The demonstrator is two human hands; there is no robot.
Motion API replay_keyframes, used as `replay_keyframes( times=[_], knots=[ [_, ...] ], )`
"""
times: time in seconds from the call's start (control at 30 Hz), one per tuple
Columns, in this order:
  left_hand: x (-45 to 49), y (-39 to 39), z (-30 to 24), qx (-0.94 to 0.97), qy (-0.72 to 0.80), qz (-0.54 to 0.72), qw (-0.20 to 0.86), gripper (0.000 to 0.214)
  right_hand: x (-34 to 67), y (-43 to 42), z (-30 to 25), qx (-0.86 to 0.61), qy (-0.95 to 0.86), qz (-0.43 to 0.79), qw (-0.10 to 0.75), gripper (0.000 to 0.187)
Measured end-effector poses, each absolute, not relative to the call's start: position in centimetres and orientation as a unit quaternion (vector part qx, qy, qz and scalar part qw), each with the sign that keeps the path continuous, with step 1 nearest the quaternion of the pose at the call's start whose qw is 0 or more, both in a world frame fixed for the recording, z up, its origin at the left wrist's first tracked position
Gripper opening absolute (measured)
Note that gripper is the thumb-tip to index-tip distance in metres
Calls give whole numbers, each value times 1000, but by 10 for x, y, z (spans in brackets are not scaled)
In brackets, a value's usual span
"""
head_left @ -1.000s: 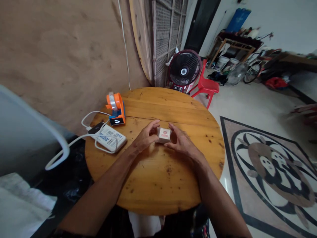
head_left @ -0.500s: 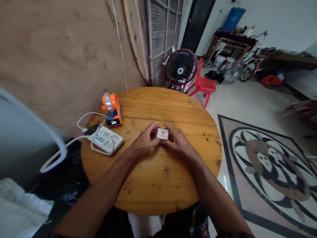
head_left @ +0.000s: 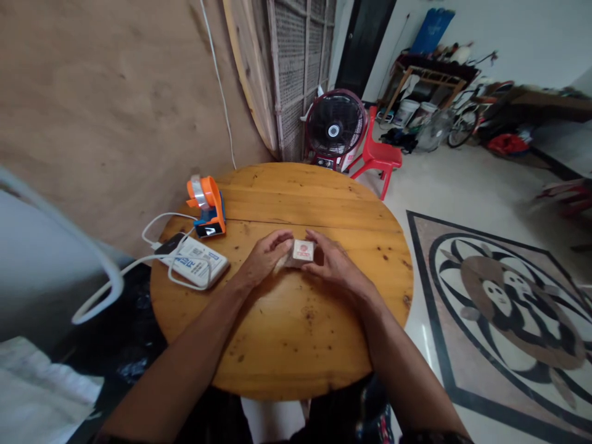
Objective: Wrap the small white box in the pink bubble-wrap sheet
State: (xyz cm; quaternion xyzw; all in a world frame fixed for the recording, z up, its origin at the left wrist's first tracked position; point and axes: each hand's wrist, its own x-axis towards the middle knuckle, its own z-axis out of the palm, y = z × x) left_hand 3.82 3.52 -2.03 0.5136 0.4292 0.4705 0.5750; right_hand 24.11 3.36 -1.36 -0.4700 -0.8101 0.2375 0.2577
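A small pale box (head_left: pixel 303 250) with red printing on its top sits on the round wooden table (head_left: pixel 309 345), between my two hands. My right hand (head_left: pixel 333 260) curves round its right side, thumb at the front corner and fingers at the back edge. At the left side of the box is my left hand (head_left: pixel 268 256). Its fingers are bent and its thumb lies against them, close to the box's left edge. Whatever may be pinched there is too small to make out.
An orange and blue tape dispenser (head_left: pixel 208 206) stands at the table's left. Before it lies a white power bank (head_left: pixel 198 262) with a looping white cable (head_left: pixel 161 216). Beyond the table are a fan (head_left: pixel 335 126) and a red chair (head_left: pixel 382 151).
My left thumb has moved up from the box's front left corner to lie against the fingers, and the left hand has shifted slightly left. The right hand stays at the box.
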Motion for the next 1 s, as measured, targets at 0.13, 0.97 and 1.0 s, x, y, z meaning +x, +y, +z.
replay_keyframes(
  times=[0.13,0.97,1.0],
  knots=[
    [39,37,-25,512,426,464,584,42,240,34,-15,-463,-814,229,267,78],
    [33,46,-34,427,399,524,620,37,249,40,-15,-466,-695,332,435,52],
    [33,47,-35,407,399,535,623,36,250,44,-21,-485,-655,340,470,47]
  ],
)
